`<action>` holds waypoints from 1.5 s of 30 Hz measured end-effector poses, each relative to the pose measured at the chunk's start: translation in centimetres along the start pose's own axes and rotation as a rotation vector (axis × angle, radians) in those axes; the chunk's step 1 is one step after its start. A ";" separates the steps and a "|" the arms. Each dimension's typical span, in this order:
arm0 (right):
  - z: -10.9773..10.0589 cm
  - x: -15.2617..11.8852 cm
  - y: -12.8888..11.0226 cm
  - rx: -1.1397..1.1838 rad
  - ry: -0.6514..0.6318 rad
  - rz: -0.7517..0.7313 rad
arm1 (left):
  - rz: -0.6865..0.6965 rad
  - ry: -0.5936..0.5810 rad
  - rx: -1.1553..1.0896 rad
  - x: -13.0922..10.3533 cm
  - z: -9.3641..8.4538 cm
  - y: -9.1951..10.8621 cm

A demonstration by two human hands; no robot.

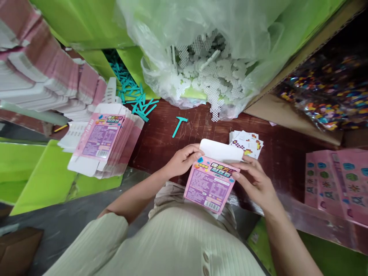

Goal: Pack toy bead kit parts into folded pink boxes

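Observation:
A pink and purple printed cardboard box (pixel 211 184) is held up in front of my body, its white top flap (pixel 220 150) raised. My left hand (pixel 185 159) pinches its upper left corner between thumb and fingers. At the upper right edge, my right hand (pixel 253 178) grips the box with the thumb on the printed front and the fingers behind. Just beyond lies a stack of printed cards (pixel 246 143), partly behind my right hand. A small teal plastic hammer-shaped piece (pixel 179 126) rests alone on the dark red table (pixel 161 142).
Flattened pink boxes (pixel 106 138) stand stacked at left, with more piles (pixel 51 65) behind. Teal pieces (pixel 138 101) spill from a green carton. A clear bag (pixel 161 76) holds white lattice pieces. Bags of colourful bits (pixel 330 103) fill a carton at right, above finished-looking pink boxes (pixel 336 184).

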State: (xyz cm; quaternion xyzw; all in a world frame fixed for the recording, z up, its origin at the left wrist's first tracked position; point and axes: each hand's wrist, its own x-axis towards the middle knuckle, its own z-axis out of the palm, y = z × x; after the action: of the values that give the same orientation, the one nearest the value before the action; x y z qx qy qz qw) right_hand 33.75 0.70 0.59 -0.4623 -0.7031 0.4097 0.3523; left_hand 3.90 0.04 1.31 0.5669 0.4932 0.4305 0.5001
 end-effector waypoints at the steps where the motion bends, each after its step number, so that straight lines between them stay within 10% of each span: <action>1: 0.2 0.0 0.1 -0.003 0.061 -0.019 | -0.012 0.009 -0.036 0.1 0.1 0.2; 15: 0.7 2.2 -1.7 0.216 0.083 0.282 | -0.121 -0.039 0.023 0.3 1.2 2.7; 23: -1.3 4.1 -1.3 0.021 -0.279 -0.026 | 0.105 0.010 0.072 -2.6 0.1 1.4; 26: 1.3 9.7 -2.0 -0.119 -0.324 -0.282 | 0.129 0.182 0.021 -4.0 -2.0 0.6; 30: 9.8 18.3 -3.3 -0.359 -0.399 -0.551 | -0.085 0.595 0.015 -6.6 -6.2 -0.5; 35: 17.4 23.4 -4.3 -0.679 -0.707 -0.585 | -0.359 0.920 -0.021 -9.9 -9.4 -3.3; 41: 15.6 24.1 -3.9 -0.857 -0.618 -0.400 | -0.260 0.903 0.279 -11.5 -8.1 -5.1; 45: 15.1 26.1 -3.4 -0.991 -0.473 -0.190 | -0.139 0.629 0.772 -7.1 -8.5 -2.4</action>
State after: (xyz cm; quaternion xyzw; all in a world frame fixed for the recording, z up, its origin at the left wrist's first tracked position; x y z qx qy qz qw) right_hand 10.88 20.66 0.46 -0.4028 -0.9101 0.0888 -0.0392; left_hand -5.80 -5.72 0.04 0.5193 0.7799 0.3323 0.1082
